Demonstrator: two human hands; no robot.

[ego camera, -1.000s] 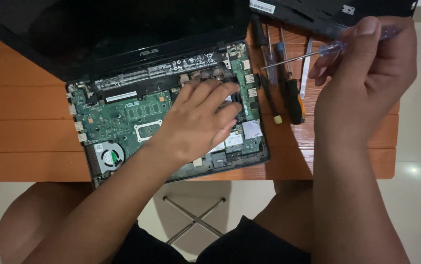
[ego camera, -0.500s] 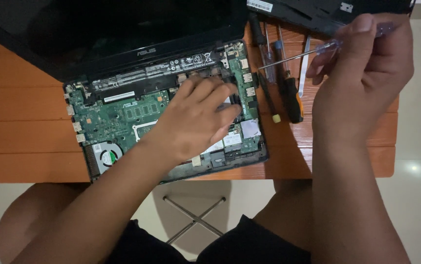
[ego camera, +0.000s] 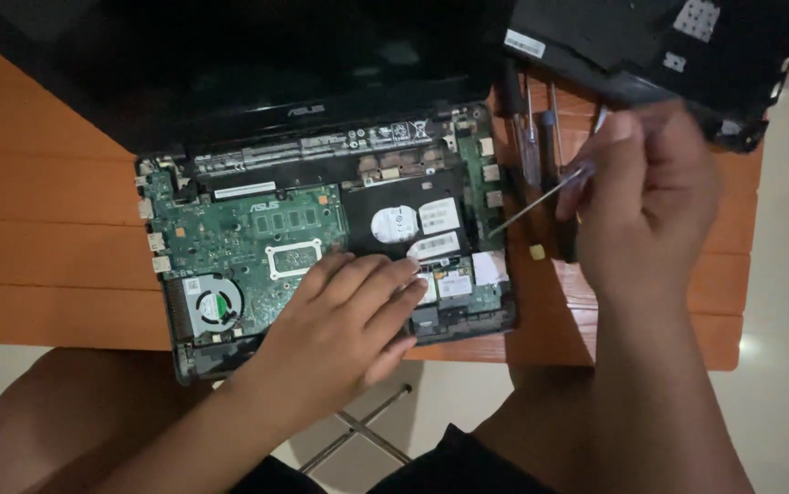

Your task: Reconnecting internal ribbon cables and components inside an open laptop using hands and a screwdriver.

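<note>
2 hands, left hand [ego camera: 349, 320] on green motherboard [ego camera: 248, 233], right hand [ego camera: 651, 201] gripping thin screwdriver [ego camera: 536, 203]

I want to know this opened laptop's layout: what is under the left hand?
The left hand rests on the green circuit board of the laptop, fingertips at a white-labelled small card. The board parts beneath the palm are covered.

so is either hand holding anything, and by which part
The right hand holds a thin screwdriver by its handle end, shaft pointing at the open laptop. The left hand holds nothing; it rests flat on the laptop's boards.
</note>
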